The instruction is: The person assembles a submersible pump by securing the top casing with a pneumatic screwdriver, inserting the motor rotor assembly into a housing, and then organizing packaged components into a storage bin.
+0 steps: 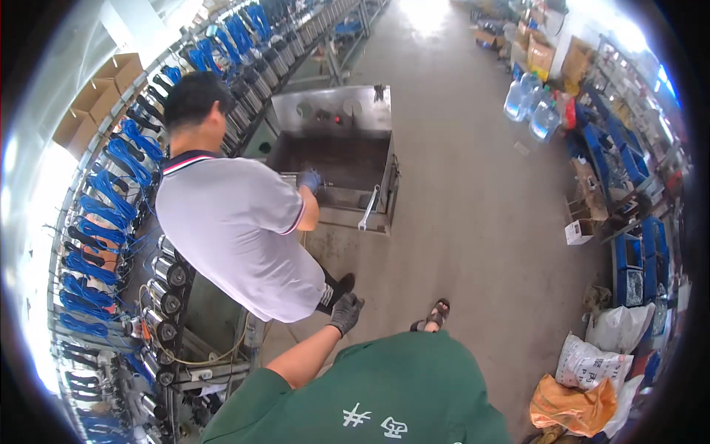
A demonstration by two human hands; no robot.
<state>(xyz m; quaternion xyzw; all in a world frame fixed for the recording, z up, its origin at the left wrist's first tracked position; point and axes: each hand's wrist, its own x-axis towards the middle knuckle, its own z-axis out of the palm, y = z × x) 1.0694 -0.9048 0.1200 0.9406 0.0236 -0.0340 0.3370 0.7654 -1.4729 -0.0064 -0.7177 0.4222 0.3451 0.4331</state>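
Note:
My left hand (pixel 345 314), in a dark grey glove, hangs low in front of my green shirt with its fingers curled in. Nothing shows between them. It is nearest to the leg of a co-worker (pixel 229 214) in a light grey polo shirt, who stands ahead of me on the left. My right hand is out of view. The co-worker's blue-gloved hand (pixel 309 180) is over the near left side of an open metal tank (pixel 379 111). A combination wrench (pixel 367 209) lies across the tank's near right rim.
Metal cylinders with coiled blue cables (pixel 122 159) line the rack at left, with cardboard boxes (pixel 96 107) behind. At right are large water bottles (pixel 543 120), blue bins (pixel 630 251), white sacks (pixel 592 362) and an orange sack (pixel 573 405). Concrete floor (pixel 473 222) runs between.

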